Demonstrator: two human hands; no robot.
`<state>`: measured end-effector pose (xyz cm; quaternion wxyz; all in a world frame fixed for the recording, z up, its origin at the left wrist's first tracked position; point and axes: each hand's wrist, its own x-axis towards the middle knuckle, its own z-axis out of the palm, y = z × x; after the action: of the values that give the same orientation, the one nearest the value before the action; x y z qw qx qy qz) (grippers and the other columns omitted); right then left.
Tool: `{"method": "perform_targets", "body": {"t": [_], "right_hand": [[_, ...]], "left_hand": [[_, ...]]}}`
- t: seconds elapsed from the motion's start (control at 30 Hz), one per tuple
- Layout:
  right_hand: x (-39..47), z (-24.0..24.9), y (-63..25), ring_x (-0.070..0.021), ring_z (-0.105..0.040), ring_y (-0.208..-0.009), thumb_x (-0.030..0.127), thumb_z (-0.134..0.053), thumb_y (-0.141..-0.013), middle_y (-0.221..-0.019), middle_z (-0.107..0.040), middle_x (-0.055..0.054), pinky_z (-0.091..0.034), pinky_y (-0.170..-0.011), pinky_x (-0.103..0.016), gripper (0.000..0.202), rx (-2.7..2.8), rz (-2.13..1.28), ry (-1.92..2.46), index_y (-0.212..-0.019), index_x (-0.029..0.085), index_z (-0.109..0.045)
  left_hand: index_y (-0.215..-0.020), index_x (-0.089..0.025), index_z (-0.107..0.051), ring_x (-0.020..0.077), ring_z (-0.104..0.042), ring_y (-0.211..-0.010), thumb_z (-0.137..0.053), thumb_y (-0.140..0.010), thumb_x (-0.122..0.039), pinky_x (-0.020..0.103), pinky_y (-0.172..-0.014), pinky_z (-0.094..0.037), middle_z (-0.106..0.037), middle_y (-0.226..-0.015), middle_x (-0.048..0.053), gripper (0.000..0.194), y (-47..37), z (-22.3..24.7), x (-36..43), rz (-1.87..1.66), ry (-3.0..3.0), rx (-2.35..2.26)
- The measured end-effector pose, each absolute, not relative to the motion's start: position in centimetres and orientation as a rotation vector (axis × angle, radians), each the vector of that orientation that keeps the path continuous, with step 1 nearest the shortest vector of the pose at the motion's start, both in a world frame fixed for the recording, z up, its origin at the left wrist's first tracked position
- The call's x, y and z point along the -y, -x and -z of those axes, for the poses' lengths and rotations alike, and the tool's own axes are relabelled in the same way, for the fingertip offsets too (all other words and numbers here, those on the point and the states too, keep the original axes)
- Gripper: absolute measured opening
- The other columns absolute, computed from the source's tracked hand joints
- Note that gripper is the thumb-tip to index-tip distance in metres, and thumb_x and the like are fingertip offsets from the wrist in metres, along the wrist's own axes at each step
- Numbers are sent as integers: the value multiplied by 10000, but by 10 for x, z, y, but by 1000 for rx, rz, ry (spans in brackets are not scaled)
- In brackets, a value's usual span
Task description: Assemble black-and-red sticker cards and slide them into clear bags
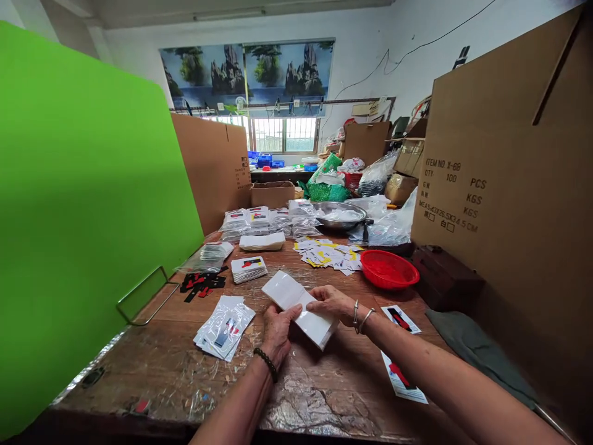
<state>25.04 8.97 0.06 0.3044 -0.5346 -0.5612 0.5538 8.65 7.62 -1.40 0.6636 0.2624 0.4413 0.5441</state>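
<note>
Over the wooden tabletop (pixel 167 371), a white bundle (pixel 283 289) is right between both hands: left hand (pixel 277 330) pinches the near edge, thumb on top, right hand (pixel 331 303) pinches from the far side, though can't really tell how many layers it's got.

From where I sit, I see a stack of white cards (pixel 306 319), parted like an open booklet, held slantwise over the table (pixel 354 377).
</note>
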Motion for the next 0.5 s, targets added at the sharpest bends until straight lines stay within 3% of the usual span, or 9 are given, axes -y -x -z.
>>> {"method": "perform_targets", "body": {"t": [0.1, 0.17, 0.3, 0.4, 0.5], "right_hand": [[-101, -3, -255, -164, -652, -694, 294, -649, -730, -818, -720, -39, -480, -611, -256, 284, 1662, -1332, 1496, -966, 140, -683], [-105, -6, -256, -202, -661, -829, 260, -637, -752, -951, -723, -68, -502, -723, -309, 336, 1788, -1094, 1576, -1064, 144, -685], [-100, -4, -254, -292, -490, -1192, 261, -695, -748, -1280, -586, -142, -370, -1010, -437, 446, 1946, -481, 1658, -1181, 162, -655], [-95, 4, -249, -309, -398, -1247, 313, -705, -778, -1359, -509, -145, -311, -1045, -467, 390, 2140, -20, 1650, -1145, 187, -665], [-105, 10, -246, -298, -393, -1238, 258, -590, -878, -1353, -520, -137, -298, -1039, -462, 291, 2219, 189, 1678, -1155, 185, -642]], "left_hand": [[-828, -107, -656, 204, -672, -653, -791, -589, -61, 337, -607, -568, -727, -813, 100, 278, -88, 15, -83, -1182, -548, -1011], [-801, -112, -643, 195, -669, -639, -789, -602, -55, 339, -601, -575, -718, -786, 88, 253, -91, 17, -89, -1188, -521, -1035], [-779, -125, -622, 148, -650, -596, -790, -613, -45, 292, -598, -571, -695, -730, 44, 249, -101, 22, -109, -1245, -495, -1059], [-764, -121, -612, 138, -645, -577, -788, -621, -47, 263, -573, -557, -682, -707, 38, 238, -114, 23, -128, -1290, -472, -1083], [-749, -123, -592, 122, -633, -559, -786, -628, -53, 240, -559, -544, -673, -701, 31, 240, -127, 22, -147, -1319, -450, -1111]]}}
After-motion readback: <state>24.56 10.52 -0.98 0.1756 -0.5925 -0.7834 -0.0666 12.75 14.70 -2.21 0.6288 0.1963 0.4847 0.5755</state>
